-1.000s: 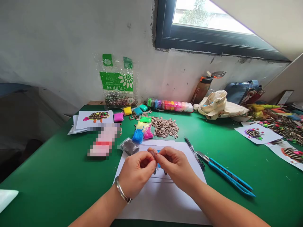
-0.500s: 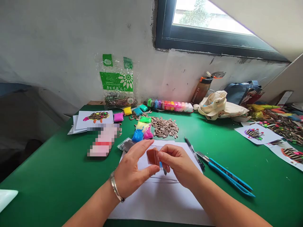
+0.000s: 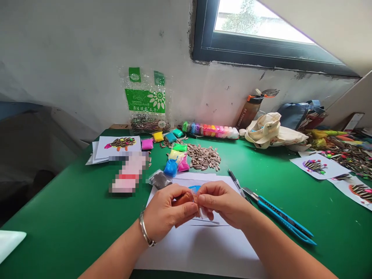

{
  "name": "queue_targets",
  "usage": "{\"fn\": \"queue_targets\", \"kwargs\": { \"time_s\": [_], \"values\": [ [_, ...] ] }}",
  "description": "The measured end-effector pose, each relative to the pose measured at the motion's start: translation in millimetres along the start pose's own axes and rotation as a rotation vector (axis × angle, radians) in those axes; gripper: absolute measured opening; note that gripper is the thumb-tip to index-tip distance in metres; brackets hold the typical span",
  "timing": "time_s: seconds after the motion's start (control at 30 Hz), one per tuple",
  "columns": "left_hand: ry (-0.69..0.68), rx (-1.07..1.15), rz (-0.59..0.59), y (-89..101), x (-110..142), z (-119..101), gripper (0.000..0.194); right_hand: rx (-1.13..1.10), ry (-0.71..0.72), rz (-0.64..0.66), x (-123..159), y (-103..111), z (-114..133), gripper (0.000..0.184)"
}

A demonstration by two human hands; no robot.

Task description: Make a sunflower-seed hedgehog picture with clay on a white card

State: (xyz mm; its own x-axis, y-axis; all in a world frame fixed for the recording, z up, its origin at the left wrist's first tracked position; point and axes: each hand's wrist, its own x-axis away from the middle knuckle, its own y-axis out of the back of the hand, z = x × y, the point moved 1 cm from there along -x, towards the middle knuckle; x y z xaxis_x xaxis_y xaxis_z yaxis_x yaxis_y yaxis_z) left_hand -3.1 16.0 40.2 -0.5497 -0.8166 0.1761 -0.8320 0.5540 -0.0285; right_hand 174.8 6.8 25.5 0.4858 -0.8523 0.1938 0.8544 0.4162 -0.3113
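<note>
Over a white paper sheet [image 3: 200, 250], my left hand [image 3: 162, 207] is closed round a small clear packet of reddish-brown modelling clay [image 3: 183, 199]. My right hand [image 3: 225, 199] pinches the crumpled clear wrapper at the packet's right side, fingertips close to those of the left. Part of a blue shape [image 3: 194, 188] shows on the paper behind my hands; the rest is hidden by them. Beyond my left hand lies a packet of dark grey clay [image 3: 160, 179].
Packets of coloured clay, including a blue one [image 3: 170, 167], lie near a pile of sunflower seeds [image 3: 205, 157]. To the right are a pen [image 3: 235, 180] and a blue utility knife [image 3: 285, 217]. Seed-decorated pictures [image 3: 119, 147] lie at the left; a bottle [image 3: 250, 110] stands behind.
My left hand opened beside the brown clay packet, then closed round it. My right hand keeps its pinch on the wrapper. The view has shifted slightly.
</note>
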Motion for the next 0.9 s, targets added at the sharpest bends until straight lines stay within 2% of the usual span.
{"fn": "queue_targets", "kwargs": {
  "time_s": [0.13,0.33,0.47,0.67,0.8,0.9],
  "values": [
    [0.088,0.133,-0.004,-2.2,-0.8,4.0,0.02,0.136,-0.058,-0.044,0.0,-2.6,-2.7,0.02],
    [0.039,0.034,-0.042,-1.3,-2.6,2.2,0.02,0.203,-0.059,-0.16,-2.5,-6.5,-8.4,0.025],
    [0.036,0.002,-0.072,2.6,-5.3,-2.3,0.024,0.08,-0.004,-0.181,-3.5,-0.7,-7.7,0.025],
    [-0.096,-0.16,-0.22,17.6,-11.8,0.9,0.026,-0.129,0.009,-0.223,-4.7,4.0,-4.3,0.026],
    [-0.156,-0.225,-0.267,26.9,-12.9,0.8,0.027,-0.157,0.001,-0.242,-4.5,5.5,-3.5,0.03],
    [-0.19,-0.346,-0.369,34.0,-13.2,3.2,0.027,-0.157,0.012,-0.244,-3.9,7.7,-2.8,0.03]
  ]
}}
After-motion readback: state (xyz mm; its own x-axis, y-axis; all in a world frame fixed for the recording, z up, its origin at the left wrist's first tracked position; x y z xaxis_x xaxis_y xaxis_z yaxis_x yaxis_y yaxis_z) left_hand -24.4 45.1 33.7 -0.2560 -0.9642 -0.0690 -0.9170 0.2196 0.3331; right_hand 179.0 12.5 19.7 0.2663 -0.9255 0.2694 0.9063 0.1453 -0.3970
